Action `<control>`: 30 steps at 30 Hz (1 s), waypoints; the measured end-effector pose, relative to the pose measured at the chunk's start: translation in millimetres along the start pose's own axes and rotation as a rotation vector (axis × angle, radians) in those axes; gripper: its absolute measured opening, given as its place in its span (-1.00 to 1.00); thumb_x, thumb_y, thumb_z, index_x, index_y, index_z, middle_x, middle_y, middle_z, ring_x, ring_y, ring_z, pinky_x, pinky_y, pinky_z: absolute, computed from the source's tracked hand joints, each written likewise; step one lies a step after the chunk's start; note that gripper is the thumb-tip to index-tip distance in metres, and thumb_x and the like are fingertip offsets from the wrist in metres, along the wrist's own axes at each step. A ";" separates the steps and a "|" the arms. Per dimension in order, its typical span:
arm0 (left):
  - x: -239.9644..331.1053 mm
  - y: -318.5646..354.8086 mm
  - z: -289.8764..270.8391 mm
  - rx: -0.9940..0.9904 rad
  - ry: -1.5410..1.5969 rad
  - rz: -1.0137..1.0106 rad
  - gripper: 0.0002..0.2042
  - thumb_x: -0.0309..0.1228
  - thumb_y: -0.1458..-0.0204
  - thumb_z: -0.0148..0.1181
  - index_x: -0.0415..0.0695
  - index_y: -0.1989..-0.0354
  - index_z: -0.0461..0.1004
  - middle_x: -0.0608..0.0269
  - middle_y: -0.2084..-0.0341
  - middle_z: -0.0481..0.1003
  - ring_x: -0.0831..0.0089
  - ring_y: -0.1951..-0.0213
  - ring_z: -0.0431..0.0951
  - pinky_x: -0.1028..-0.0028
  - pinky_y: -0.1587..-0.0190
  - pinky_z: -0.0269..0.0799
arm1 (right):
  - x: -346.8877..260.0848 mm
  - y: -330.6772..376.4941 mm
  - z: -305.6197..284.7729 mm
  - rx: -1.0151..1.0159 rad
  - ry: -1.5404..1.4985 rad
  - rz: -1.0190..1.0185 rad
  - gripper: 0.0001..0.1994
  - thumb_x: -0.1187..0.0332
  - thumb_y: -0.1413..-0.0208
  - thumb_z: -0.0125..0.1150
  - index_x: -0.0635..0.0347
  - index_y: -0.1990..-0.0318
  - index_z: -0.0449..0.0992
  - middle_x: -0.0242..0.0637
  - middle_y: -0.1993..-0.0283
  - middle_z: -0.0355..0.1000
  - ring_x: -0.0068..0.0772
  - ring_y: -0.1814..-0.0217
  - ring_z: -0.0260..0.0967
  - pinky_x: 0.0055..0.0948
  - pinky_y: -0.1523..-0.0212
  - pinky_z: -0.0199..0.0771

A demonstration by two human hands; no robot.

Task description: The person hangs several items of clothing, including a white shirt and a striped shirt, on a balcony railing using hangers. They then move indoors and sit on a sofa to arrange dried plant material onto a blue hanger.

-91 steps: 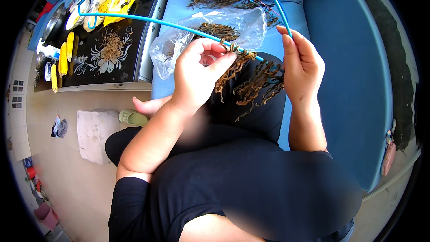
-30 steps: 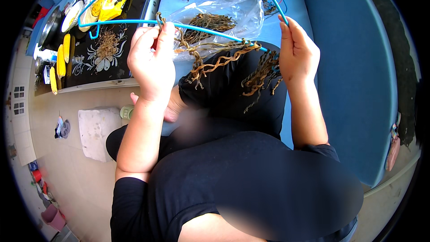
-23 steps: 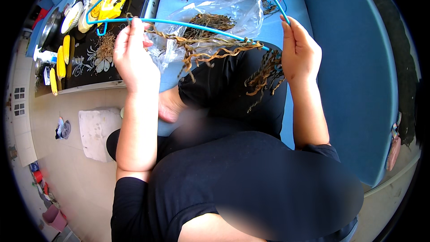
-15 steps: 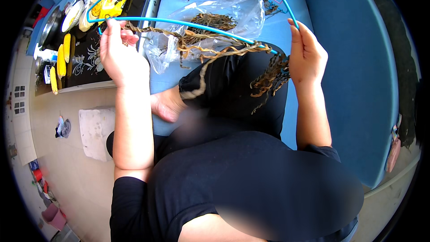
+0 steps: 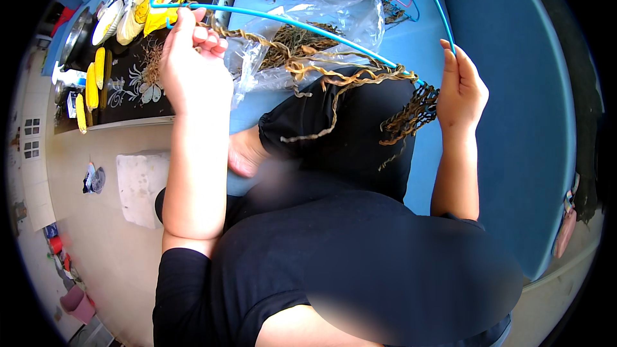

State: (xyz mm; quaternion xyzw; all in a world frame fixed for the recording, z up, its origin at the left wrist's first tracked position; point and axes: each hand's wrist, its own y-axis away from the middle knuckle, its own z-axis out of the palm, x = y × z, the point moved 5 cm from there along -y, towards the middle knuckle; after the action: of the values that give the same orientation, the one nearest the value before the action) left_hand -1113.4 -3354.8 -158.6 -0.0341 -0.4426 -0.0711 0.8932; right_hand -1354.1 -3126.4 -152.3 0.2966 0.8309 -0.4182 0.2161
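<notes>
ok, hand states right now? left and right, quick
Left hand: closed, pinching a brown dried strand up by the blue hanger.
Right hand: closed on the blue hanger's wire, beside the hanging strands.

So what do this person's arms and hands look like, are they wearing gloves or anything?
No gloves: the left hand and the right hand are both bare, with no ring, watch or bracelet visible. The forearms are bare too. A black short-sleeved top covers the upper arms only; the left sleeve ends above the elbow. The right sleeve is mostly hidden.
</notes>
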 end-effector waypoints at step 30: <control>-2.3 -5.7 15.4 -0.674 -0.407 -0.006 -0.83 -0.44 -0.18 -0.20 -0.26 0.33 0.30 0.33 0.53 0.24 0.56 0.40 0.23 0.52 0.25 0.20 | 3.7 -9.6 0.6 -0.008 0.123 -0.094 -0.85 0.37 -0.04 0.14 0.18 0.24 0.51 -0.22 0.45 0.47 -0.40 0.47 0.43 -0.54 0.40 0.40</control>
State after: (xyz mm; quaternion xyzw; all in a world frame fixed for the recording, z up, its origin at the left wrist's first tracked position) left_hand -1127.8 -3358.3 -151.1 -0.3377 -0.5626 -0.2070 0.7257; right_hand -1363.1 -3130.3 -149.4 0.2815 0.8572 -0.4056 0.1460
